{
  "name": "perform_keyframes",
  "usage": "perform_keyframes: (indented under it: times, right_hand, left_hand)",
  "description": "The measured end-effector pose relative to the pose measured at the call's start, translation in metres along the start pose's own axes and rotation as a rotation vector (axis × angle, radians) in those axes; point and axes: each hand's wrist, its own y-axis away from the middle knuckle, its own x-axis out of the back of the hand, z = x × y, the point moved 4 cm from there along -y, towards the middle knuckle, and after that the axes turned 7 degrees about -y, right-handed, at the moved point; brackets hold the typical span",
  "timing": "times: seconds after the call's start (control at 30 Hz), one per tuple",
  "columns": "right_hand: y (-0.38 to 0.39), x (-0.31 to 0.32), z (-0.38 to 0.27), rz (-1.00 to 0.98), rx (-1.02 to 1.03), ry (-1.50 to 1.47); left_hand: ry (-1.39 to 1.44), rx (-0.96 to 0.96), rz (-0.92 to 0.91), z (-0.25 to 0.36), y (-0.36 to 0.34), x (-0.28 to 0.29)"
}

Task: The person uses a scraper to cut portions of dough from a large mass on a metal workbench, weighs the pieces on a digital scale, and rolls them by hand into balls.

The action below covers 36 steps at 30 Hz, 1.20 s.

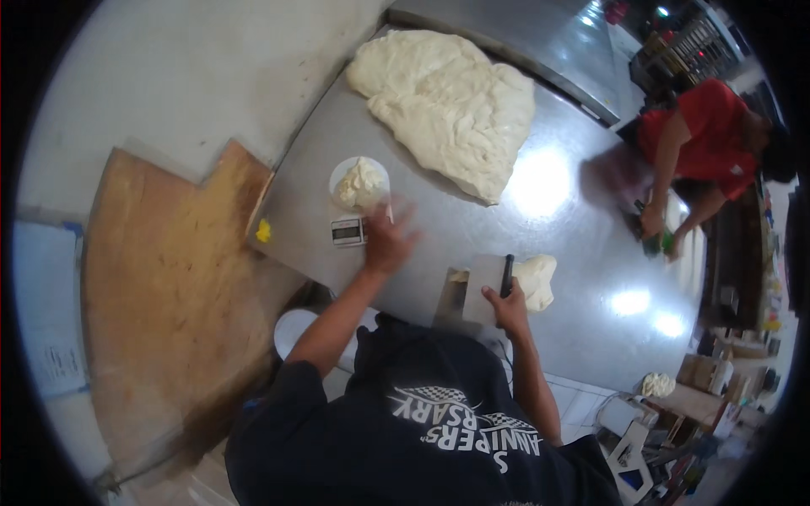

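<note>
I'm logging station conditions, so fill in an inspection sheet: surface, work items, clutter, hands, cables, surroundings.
Surface: metal table, bright reflections.
Work items: large dough mass; dough portion on the scale; smaller dough piece beside the scraper.
Clutter: small yellow item at the table's left corner.
Hands: left hand open, blurred, by the scale; right hand grips the scraper.
Cables: none clearly distinguishable.
Surroundings: co-worker at right; wooden board at left.

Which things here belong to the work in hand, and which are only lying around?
Seemingly in use: scraper in the right hand, scale by the left hand, pale lump on the scale, large dough, small dough.

Seemingly lying about: yellow scrap, wooden board.
</note>
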Motion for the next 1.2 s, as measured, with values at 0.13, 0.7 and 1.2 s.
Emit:
perform_keyframes:
  times: [0.13,0.7,1.2]
  right_hand:
    - [0.007,-0.001,-0.010,0.072,-0.017,-0.047]
    - [0.056,0.050,0.040,0.371,-0.021,-0.192]
    - [0.173,0.203,0.143,0.777,-0.189,-0.402]
  left_hand:
    - [-0.335,0.061,-0.103,-0.081,-0.049,0.025]
    - [0.608,0.558,0.185,-0.197,-0.117,-0.034]
    - [0.751,-0.948,-0.392,0.430,-0.087,-0.026]
